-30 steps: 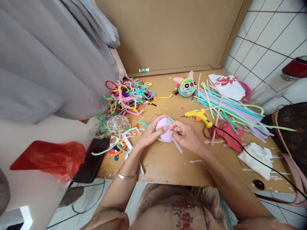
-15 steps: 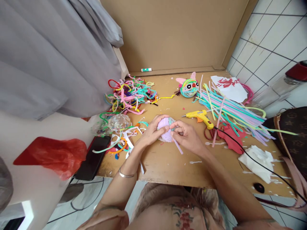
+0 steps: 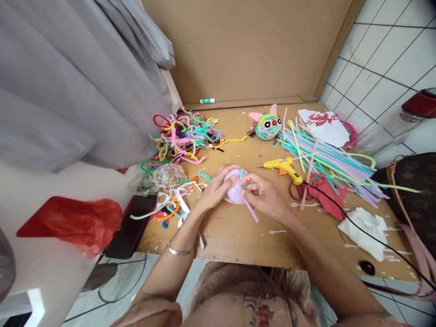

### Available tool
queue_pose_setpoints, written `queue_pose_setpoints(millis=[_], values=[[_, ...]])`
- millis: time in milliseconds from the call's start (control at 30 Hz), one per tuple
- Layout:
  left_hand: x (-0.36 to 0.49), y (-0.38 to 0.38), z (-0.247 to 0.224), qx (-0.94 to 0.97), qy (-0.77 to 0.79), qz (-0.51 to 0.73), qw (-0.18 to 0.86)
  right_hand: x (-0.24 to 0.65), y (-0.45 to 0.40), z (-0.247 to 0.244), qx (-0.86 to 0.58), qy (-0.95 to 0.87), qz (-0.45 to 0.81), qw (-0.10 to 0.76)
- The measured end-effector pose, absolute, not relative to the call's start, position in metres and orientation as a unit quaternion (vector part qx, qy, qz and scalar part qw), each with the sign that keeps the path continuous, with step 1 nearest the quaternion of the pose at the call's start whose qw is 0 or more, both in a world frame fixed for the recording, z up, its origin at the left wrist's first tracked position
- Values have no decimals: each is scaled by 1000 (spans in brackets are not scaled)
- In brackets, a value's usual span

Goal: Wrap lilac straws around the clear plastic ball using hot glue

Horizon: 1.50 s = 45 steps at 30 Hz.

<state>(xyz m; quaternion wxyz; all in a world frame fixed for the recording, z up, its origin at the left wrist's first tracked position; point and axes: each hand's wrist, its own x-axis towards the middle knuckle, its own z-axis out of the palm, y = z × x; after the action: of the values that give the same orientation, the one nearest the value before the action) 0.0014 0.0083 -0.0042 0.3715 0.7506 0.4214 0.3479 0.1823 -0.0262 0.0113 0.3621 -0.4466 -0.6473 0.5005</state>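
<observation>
A ball wrapped in lilac pipe cleaner [image 3: 233, 194] sits between my hands near the middle of the table; a bluish patch shows at its upper right. My left hand [image 3: 215, 188] is curled around the ball's left side, thumb on the wrapped strands. With its fingers pinched at the ball's right side, my right hand [image 3: 260, 193] holds a lilac pipe cleaner [image 3: 251, 211], whose loose end hangs down toward the table. Just right of my hands lies a yellow glue gun [image 3: 284, 169], its nozzle pointing left.
Tangled pipe cleaners [image 3: 185, 136] heap at the back left, near a clear faceted ball [image 3: 169, 174]. A decorated ball with eyes and pink ears [image 3: 268, 126] stands at the back. Straight pipe cleaners [image 3: 334, 156] lie right. The glue gun's black cord [image 3: 344, 211] crosses the table's right side.
My right fingers have shifted slightly on the ball's right side, and the left thumb has slid a little left. The camera view has moved slightly.
</observation>
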Motion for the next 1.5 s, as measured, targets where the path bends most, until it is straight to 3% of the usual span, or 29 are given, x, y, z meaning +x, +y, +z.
queue_pose_setpoints(millis=[633, 1500], values=[[1, 6, -1, 749, 425, 342, 376, 183, -24, 17, -438, -556, 610, 356], [-1, 8, -2, 765, 383, 351, 380, 187, -21, 22, -438, -492, 664, 354]])
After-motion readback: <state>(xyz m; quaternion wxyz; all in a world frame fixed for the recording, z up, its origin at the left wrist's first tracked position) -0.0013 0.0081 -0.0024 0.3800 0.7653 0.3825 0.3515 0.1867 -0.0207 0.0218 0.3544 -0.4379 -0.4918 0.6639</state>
